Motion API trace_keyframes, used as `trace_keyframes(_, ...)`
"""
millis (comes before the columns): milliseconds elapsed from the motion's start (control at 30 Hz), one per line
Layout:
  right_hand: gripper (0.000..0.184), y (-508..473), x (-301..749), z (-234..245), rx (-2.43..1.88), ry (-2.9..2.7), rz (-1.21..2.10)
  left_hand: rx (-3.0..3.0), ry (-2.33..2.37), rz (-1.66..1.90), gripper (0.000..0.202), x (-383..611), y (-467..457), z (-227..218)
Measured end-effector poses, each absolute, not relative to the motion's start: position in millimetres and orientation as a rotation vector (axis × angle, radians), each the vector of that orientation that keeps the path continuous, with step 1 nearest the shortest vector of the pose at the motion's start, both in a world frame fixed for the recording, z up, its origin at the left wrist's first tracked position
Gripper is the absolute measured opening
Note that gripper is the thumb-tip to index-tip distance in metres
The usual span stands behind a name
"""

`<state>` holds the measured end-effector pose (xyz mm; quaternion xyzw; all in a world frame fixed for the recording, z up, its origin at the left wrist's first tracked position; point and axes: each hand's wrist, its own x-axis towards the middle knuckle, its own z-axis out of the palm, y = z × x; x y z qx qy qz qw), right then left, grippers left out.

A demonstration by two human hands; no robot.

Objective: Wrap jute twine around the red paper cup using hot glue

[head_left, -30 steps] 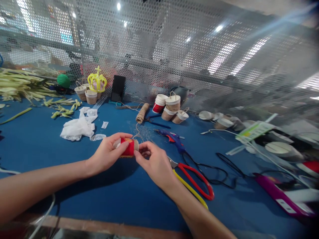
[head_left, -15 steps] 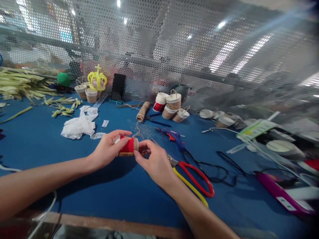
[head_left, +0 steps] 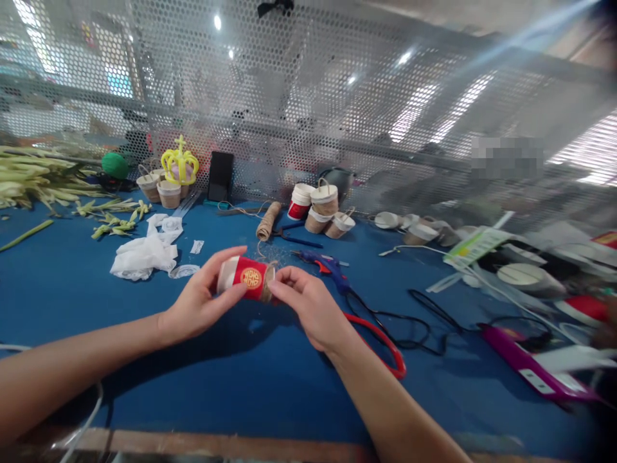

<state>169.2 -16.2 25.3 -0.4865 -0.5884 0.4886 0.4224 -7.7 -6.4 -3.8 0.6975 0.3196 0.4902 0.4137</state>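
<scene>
Lying on its side in my left hand [head_left: 200,292] is a small paper cup [head_left: 251,278], white with a red band and a round gold emblem. The left thumb and fingers are closed around it from the white side. Twine [head_left: 268,283] is wound round its right end. There my right hand [head_left: 313,305] is closed, thumb and fingertips pressing on the twine; part of its grip is hidden. A strand runs back towards a twine spool [head_left: 268,222]. Under my right forearm lie scissors with a red handle [head_left: 385,344].
A blue glue gun [head_left: 332,267] with a black cord lies right of my hands. White lace [head_left: 144,254] lies to the left. Twine-wrapped cups [head_left: 324,198] and a phone [head_left: 220,177] stand by the mesh wall. A purple power strip [head_left: 535,366] is at right.
The cup has turned in my hands, so the gold emblem now faces me, and its twine end tilts slightly downward. My right hand has shifted slightly right. The whole view has shifted a little.
</scene>
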Motion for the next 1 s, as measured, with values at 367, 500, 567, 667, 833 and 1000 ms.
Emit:
trace_keyframes(367, 0.019, -14, 175, 23, -1.246, -1.719, 0.953, 1.314, 0.800, 1.036, 0.034, -5, -2, 0)
trace_keyframes(500, 0.027, -9, 176, 19, -1.212, -1.712, 1.002, 1.371, 0.796, 1.026, 0.032, -5, -3, 0)
trace_keyframes(567, 0.028, -8, 177, 18, -1.231, -1.741, 0.964, 1.380, 0.797, 1.023, 0.032, -5, -3, 1)
trace_keyframes(667, 0.028, -9, 176, 19, -1.267, -1.770, 0.918, 1.423, 0.775, 1.002, 0.030, -4, -5, 2)
trace_keyframes(833, 0.027, -11, 171, 19, -1.207, -1.718, 1.109, 1.648, 0.740, 0.949, 0.027, -4, -12, 2)
trace_keyframes(1000, 0.027, -13, 168, 19, -1.149, -1.670, 1.264, 1.939, 0.768, 0.872, 0.029, -5, -16, 1)
